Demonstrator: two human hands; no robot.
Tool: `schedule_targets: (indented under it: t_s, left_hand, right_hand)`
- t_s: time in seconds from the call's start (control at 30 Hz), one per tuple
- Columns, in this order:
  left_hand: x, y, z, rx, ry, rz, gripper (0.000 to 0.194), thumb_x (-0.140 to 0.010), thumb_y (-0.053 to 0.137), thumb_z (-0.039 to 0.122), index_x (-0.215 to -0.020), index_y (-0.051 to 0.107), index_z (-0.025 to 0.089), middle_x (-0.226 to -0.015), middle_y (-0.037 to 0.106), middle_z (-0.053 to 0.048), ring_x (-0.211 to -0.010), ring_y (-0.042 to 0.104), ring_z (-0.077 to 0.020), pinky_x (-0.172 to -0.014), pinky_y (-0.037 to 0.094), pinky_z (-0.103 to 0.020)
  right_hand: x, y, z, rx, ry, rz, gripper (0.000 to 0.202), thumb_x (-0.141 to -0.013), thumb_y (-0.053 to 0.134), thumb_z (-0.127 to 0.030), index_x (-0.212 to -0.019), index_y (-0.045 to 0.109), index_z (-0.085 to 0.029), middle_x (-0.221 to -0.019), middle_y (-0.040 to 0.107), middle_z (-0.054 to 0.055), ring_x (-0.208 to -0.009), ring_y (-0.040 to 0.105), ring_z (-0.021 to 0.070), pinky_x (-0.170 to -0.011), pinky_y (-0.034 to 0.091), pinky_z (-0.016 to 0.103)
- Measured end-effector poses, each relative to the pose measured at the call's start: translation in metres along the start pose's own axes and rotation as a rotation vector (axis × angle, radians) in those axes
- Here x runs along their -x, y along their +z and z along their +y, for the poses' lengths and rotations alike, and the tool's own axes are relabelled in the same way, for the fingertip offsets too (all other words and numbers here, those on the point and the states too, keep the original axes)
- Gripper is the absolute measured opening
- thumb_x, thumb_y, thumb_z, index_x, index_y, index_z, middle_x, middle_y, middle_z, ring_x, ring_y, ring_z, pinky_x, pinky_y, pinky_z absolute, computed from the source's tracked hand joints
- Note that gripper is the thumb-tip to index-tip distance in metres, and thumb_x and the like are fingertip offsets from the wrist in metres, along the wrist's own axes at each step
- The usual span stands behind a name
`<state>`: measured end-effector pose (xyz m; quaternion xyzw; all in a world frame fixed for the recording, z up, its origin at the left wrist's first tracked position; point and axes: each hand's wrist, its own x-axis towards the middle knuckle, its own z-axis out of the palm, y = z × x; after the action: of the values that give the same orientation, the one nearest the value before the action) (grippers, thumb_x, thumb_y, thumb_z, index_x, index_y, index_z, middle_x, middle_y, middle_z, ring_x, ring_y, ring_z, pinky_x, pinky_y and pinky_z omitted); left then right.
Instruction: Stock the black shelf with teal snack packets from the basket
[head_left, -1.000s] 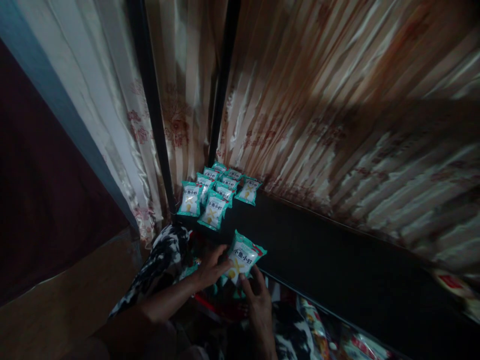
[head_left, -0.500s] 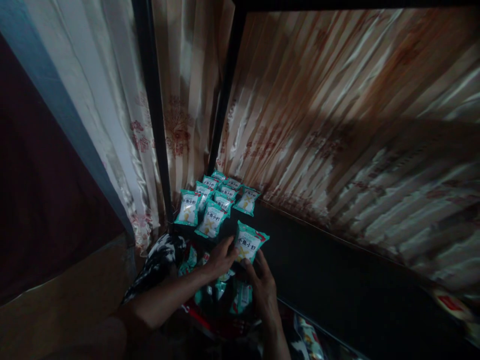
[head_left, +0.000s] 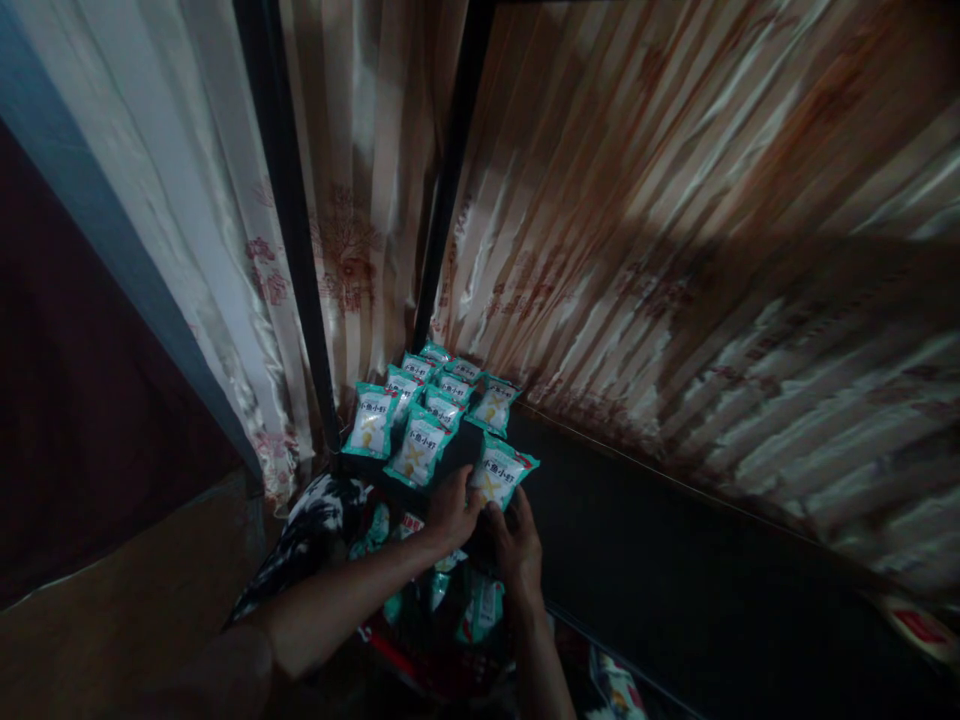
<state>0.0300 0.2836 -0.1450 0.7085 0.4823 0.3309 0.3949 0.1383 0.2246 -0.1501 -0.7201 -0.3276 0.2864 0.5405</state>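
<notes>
A green and white snack bag (head_left: pixel 498 474) is held between both hands over the black shelf (head_left: pixel 637 540). My left hand (head_left: pixel 453 515) grips its lower left side, and my right hand (head_left: pixel 517 545) has its fingers on the lower right. Behind it, several matching bags stand in rows in the shelf corner, with one bag (head_left: pixel 417 448) at the front, another (head_left: pixel 369 418) on the left and one (head_left: pixel 493 405) on the right. Below my hands, more green bags (head_left: pixel 481 604) lie in a red container (head_left: pixel 401 652), partly hidden by my forearms.
Pleated curtains (head_left: pixel 675 250) hang behind the shelf, with dark posts (head_left: pixel 289 200) at the left. At the far right end lies a package with a red label (head_left: pixel 919 625). Colourful packets (head_left: pixel 619 688) show below the shelf's front edge.
Both hands have moved the held bag slightly farther back, closer to the standing bags. The camera view has shifted a little.
</notes>
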Motion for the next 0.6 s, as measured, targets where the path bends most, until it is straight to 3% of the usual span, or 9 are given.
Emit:
schedule_targets:
  t_s: [0.17,0.43,0.6]
  left_hand:
    - [0.000,0.005,-0.002,-0.041,0.097,0.006,0.046,-0.085,0.042,0.020,-0.130,0.042,0.013,-0.136,0.048,-0.015,-0.128,0.042,-0.0244,-0.110,0.032,-0.044]
    - [-0.014,0.010,-0.001,-0.015,0.108,-0.013,0.050,-0.084,0.041,0.016,-0.134,0.039,0.014,-0.145,0.037,-0.013,-0.136,0.031,-0.0235,-0.114,0.027,-0.043]
    - [-0.029,0.014,0.004,-0.067,0.078,-0.017,0.051,-0.086,0.040,0.019,-0.135,0.038,0.007,-0.145,0.035,-0.018,-0.136,0.030,-0.0256,-0.114,0.026,-0.042]
  right_hand:
    - [-0.017,0.005,-0.004,0.101,-0.028,0.061,0.078,-0.067,0.060,-0.059,-0.133,0.046,-0.021,-0.111,0.067,0.010,-0.099,0.063,0.0270,-0.083,0.046,0.038]
    - [-0.044,0.014,-0.011,0.123,-0.072,0.076,0.075,-0.067,0.061,-0.056,-0.131,0.049,-0.021,-0.110,0.067,0.010,-0.099,0.063,0.0259,-0.084,0.045,0.037]
    - [-0.059,0.017,-0.014,0.204,-0.098,0.063,0.071,-0.071,0.056,-0.056,-0.131,0.049,-0.019,-0.110,0.067,0.011,-0.098,0.064,0.0254,-0.082,0.046,0.035]
